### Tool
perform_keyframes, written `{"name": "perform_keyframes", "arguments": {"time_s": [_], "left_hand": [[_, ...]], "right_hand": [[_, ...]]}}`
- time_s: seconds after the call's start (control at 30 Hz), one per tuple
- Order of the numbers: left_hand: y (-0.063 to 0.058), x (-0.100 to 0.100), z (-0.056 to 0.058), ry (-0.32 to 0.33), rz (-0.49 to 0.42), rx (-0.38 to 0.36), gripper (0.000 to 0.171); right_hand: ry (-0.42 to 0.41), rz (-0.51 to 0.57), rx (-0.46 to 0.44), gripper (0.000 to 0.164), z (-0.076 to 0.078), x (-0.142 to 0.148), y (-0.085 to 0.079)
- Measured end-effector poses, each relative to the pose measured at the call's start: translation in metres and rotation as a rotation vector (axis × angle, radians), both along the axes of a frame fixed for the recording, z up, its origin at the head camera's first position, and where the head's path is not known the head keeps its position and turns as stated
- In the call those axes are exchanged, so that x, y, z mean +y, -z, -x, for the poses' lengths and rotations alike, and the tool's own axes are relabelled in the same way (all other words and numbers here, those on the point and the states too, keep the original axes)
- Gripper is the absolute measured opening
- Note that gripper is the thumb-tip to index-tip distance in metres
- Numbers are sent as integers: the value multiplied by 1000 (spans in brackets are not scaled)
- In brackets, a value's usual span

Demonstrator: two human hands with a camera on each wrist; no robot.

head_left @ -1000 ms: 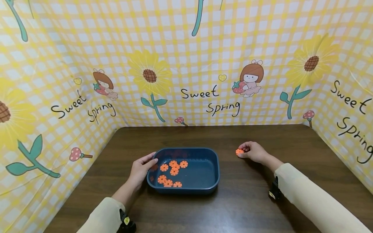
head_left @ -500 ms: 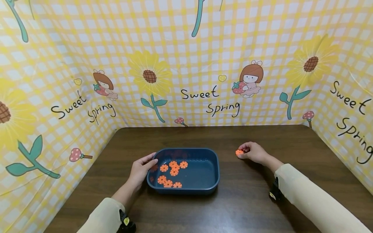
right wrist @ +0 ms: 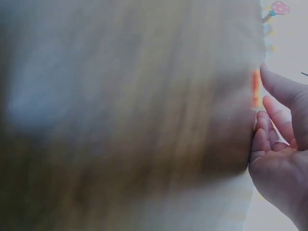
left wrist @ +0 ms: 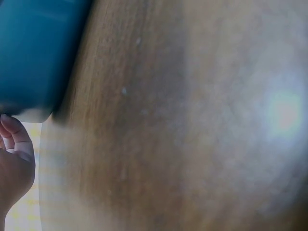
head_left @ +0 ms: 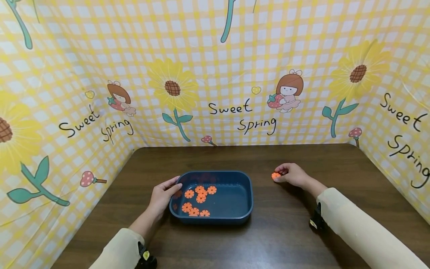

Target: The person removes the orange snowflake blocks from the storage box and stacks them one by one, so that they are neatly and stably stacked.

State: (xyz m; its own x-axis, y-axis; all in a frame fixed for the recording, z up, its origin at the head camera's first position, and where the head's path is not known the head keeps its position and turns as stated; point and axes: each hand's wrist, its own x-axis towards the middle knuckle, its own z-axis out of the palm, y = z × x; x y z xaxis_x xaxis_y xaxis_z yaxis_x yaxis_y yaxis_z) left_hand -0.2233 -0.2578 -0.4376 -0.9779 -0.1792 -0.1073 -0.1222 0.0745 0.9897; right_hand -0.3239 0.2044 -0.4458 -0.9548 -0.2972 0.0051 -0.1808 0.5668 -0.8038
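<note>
A dark blue rectangular tub [head_left: 231, 200] stands on the brown wooden table, with several orange notched plastic discs [head_left: 201, 197] lying in its left half. My left hand [head_left: 160, 196] grips the tub's left rim, thumb over the edge and fingers along the outside. To the right of the tub, my right hand [head_left: 293, 175] pinches one orange notched disc [head_left: 276, 175] between thumb and fingers, close over the table. In the right wrist view this disc [right wrist: 256, 88] appears edge-on by the thumb tip. The left wrist view catches the tub's blue side [left wrist: 38, 53] above the left hand [left wrist: 17, 159].
The wooden table [head_left: 282, 239] runs back to a yellow checked cloth [head_left: 235, 74] printed with flowers and lettering, which hangs behind and along both sides. Each wrist carries a black strapped device, the left one [head_left: 146, 257] and the right one [head_left: 316, 220].
</note>
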Motion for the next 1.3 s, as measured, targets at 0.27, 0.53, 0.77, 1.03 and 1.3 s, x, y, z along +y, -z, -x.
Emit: {"name": "perform_keyframes", "arguments": {"time_s": [0.27,0.53,0.77,1.03,1.3], "left_hand": [[-1,0,-2,8,-7,2,47],[-3,0,-3,9,-4,15,46],[-3,1,-3,8,9,17,46],[-1,1,-2,12,12,21,45],[-2,1,-2,-1,10,14,45]], "right_hand": [[24,102,4,46,-3,-8,-17],[10,234,48,39,-15,-44,-49],[-92,283,57,35,-30,-87,-65],[-214,322,58,33,-49,-133,-78],[-349,322,51,27,-66,-169,-77]]}}
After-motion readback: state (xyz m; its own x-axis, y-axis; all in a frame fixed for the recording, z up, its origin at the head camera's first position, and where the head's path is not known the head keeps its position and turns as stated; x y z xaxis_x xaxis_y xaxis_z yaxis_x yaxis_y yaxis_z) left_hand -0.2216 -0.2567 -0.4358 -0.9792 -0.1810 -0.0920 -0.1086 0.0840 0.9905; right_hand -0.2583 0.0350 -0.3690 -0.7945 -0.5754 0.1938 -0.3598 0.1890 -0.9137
